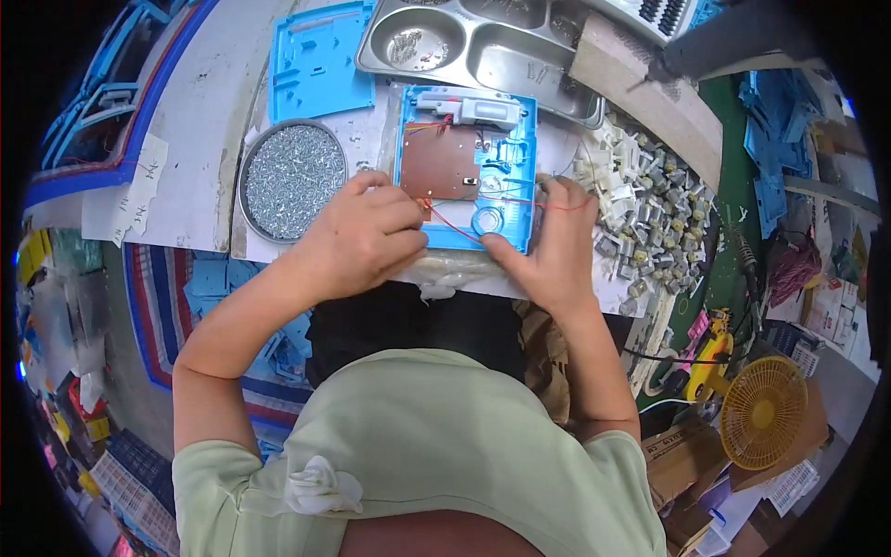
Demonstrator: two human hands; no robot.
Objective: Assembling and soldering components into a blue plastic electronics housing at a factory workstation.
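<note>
In front of me lies an open blue plastic case with a brown circuit board inside. A grey-white mechanism spans its far end, and a clear round part sits at its near right. Thin red wires run from the board's near left corner across the case. My left hand is closed, fingertips by the wire ends at that corner; what they pinch is hidden. My right hand grips the case's near right corner, thumb on the near edge, a red wire passing by its fingers.
Left of the case stands a round dish full of small screws. Beyond are a blue panel and a compartmented metal tray. Small motors and white plastic parts are heaped at right. A yellow fan stands below right.
</note>
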